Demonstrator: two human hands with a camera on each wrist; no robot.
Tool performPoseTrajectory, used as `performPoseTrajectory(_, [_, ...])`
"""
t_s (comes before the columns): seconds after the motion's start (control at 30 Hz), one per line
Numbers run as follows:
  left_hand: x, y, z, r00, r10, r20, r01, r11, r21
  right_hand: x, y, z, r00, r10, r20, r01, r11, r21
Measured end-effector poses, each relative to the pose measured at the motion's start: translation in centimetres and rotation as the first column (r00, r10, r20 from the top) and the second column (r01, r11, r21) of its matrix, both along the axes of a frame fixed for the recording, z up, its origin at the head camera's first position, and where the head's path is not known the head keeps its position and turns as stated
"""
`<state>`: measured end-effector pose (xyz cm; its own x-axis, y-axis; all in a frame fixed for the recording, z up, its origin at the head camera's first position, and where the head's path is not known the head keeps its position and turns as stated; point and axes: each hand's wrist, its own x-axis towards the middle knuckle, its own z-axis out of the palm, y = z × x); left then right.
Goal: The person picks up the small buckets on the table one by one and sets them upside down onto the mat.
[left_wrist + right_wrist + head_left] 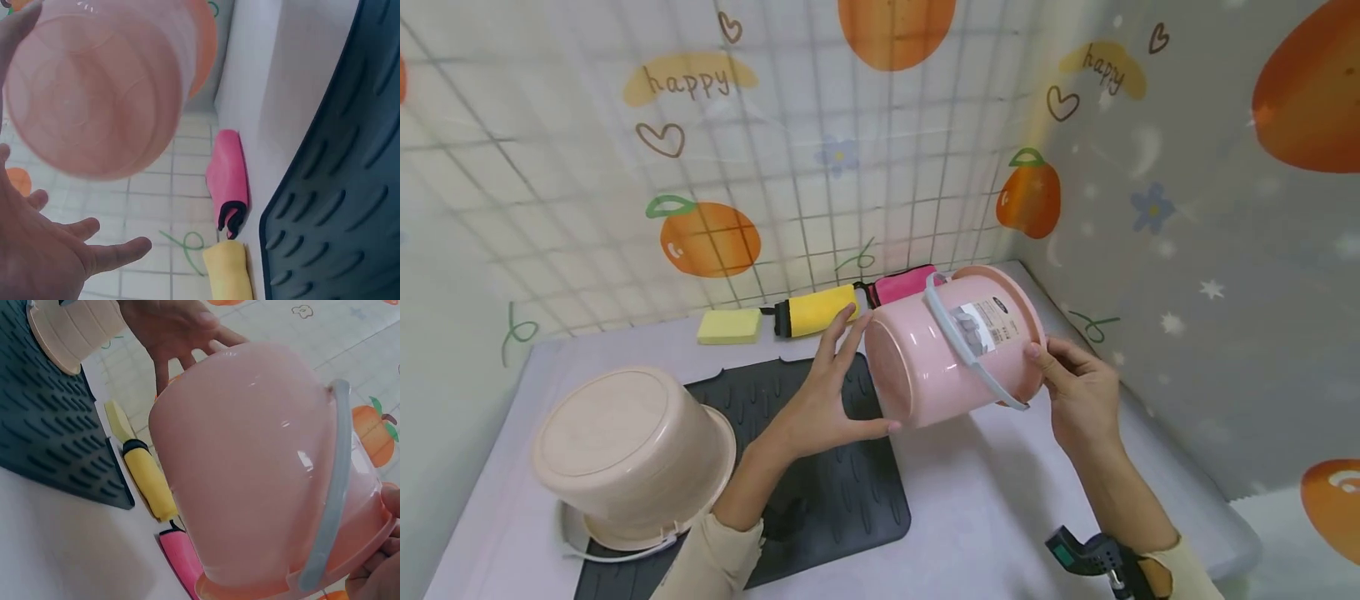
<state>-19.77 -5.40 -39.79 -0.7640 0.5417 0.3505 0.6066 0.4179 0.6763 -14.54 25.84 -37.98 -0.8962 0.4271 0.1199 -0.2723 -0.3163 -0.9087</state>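
Note:
A pink bucket (pixel 925 358) with a pale blue handle (pixel 958 337) and a paper label (pixel 988 325) is held tilted on its side above the table, its base facing left. The right hand (pixel 1081 392) grips its rim, thumb on the outside; the same hand (pixel 375 569) shows at the edge of the right wrist view. Beside the base, the left hand (pixel 823 400) has its fingers spread and its thumb at the lower edge. Whether that thumb touches the bucket I cannot tell. In the left wrist view its fingers (pixel 119 256) stand apart from the base.
A beige bucket (pixel 625 450) stands upside down at the left, partly on a dark ridged mat (pixel 842 492). Along the back wall lie a yellow-green sponge (pixel 728 326), a yellow pouch (pixel 820 311) and a pink pouch (pixel 901 286). A patterned curtain (pixel 1187 292) borders the table's right side.

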Motion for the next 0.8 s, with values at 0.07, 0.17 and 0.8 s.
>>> performPoseTrajectory(0.07, [0.0,0.3,-0.1,1.0,-0.013,0.008,0.013,1.0,0.028,0.1,-0.3,0.1,1.0,0.023,0.002,-0.023,1.0,-0.002])
performPoseTrajectory(0.17, [-0.1,0.6,-0.2,1.0,-0.031,0.004,0.03,0.998,0.057,0.4,-0.5,0.0,0.998,0.055,0.016,-0.055,0.998,-0.018])
performPoseTrajectory(0.8, [0.4,1.8,0.0,0.992,0.065,-0.11,-0.05,0.99,0.134,0.9,-0.8,-1.4,0.965,0.181,0.189,-0.218,0.955,0.201])
